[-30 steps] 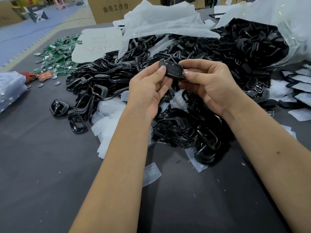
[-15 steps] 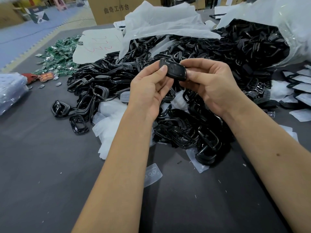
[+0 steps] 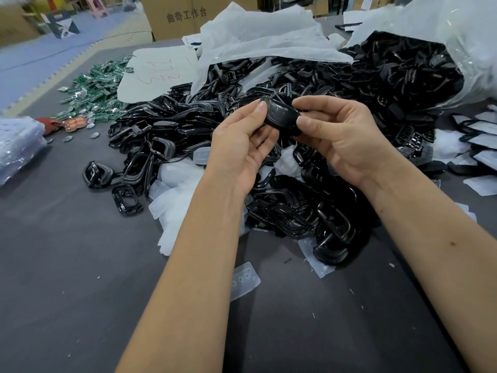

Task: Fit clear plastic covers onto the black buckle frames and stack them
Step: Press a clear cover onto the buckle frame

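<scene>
Buckle frame [image 3: 281, 117] is now tilting more edge-on above the bench [image 3: 80, 265], both hands' fingers [image 3: 259, 107] pinching its ends; the clear cover seems seated, so stacking is likely coming next.

— How is the scene lit?

— Evenly and fairly brightly, with soft indoor light from above. Shadows on the dark grey table [image 3: 80, 265] are faint, darkest under the forearms.

— Any glare?

— Small highlights glint on the glossy black buckle frames [image 3: 309, 219], and the clear plastic bag [image 3: 473, 57] at the upper right shines white.

— Is it sharp?

— The centre is reasonably crisp. The wide lens bends and stretches the edges, and the far background is soft.
</scene>
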Demonstrator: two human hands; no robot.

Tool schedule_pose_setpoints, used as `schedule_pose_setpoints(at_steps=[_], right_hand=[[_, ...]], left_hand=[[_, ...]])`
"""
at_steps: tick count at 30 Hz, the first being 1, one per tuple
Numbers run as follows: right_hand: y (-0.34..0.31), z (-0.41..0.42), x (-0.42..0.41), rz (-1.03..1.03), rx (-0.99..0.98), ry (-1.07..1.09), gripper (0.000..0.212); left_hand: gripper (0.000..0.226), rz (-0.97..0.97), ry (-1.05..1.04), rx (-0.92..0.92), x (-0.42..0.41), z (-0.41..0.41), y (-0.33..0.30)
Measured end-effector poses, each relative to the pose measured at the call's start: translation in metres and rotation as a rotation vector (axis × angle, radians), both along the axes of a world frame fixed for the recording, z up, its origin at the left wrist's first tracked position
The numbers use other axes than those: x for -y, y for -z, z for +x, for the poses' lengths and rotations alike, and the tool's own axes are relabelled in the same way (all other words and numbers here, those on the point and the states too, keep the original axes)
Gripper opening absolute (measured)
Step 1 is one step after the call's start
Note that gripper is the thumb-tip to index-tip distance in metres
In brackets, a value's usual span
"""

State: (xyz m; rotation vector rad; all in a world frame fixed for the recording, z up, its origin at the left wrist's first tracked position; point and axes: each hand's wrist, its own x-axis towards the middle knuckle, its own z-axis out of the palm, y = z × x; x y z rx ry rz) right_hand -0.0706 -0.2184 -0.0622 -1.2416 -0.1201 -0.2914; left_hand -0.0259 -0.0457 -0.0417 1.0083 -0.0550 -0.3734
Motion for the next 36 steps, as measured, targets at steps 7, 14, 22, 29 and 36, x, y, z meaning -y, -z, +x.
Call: schedule_pose_setpoints(at_steps=[7,14,22,29,36], right_hand=[[0.001,0.0,0.004,-0.005,-0.005,-0.045,0.025],[0.0,-0.001,0.0,-0.075,-0.004,-0.021,0.031],[-0.004,-0.003,-0.007,-0.102,-0.075,0.012,0.029],[-0.004,-0.003,-0.006,-0.002,-0.096,-0.102,0.034],[0.0,-0.003,-0.005,-0.009,-0.029,-0.106,0.035]], left_hand=[[0.016,0.026,0.021,0.083,0.0,0.0,0.002],[0.011,0.056,-0.021,0.051,0.0,0.001,0.002],[0.008,0.089,-0.014,0.1,0.004,-0.002,0.003],[0.008,0.138,-0.014,0.157,0.004,-0.003,0.003],[0.013,0.193,-0.016,0.208,0.004,-0.003,0.004]])
